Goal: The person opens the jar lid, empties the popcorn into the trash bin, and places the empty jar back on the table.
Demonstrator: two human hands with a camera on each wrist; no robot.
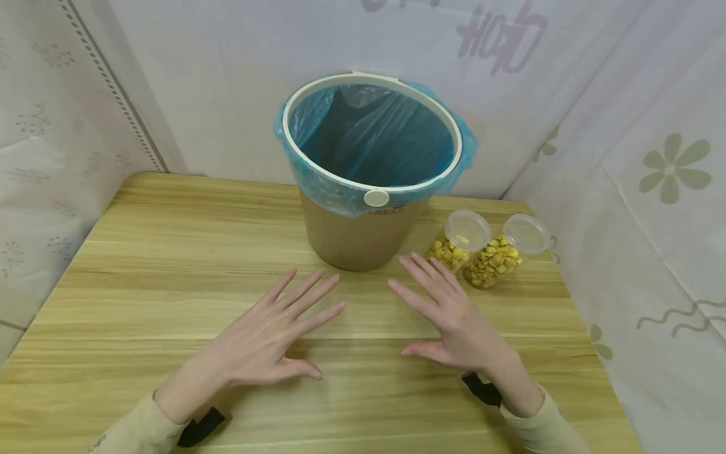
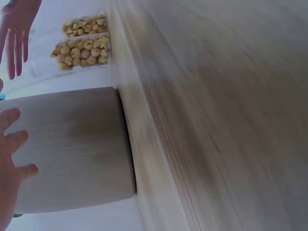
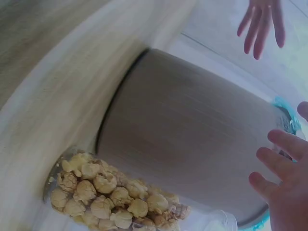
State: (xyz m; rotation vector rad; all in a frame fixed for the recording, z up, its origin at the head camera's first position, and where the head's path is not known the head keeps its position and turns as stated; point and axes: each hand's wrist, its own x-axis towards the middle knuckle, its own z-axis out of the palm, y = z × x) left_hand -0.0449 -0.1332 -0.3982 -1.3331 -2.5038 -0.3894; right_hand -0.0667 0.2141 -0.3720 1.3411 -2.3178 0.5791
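My left hand [image 1: 261,340] hovers over the table left of centre, fingers spread and straight, holding nothing. Across from it, my right hand [image 1: 454,321] is held the same way, its fingertips near the jars in the head view. A brown trash bin [image 1: 357,236] stands beyond both hands, lined with a blue plastic bag [image 1: 386,139] under a white rim ring. To its right are two clear lidded jars of popcorn, a nearer-to-bin jar [image 1: 448,252] and an outer jar [image 1: 496,261]. In the right wrist view, popcorn [image 3: 110,192] shows beside the bin [image 3: 187,130].
The wood-grain table [image 1: 187,246] carries everything. A pale patterned cloth [image 1: 227,94] hangs behind the bin, and another printed cloth [image 1: 652,252] closes off the right side. Black straps [image 1: 201,427] sit at the wrists.
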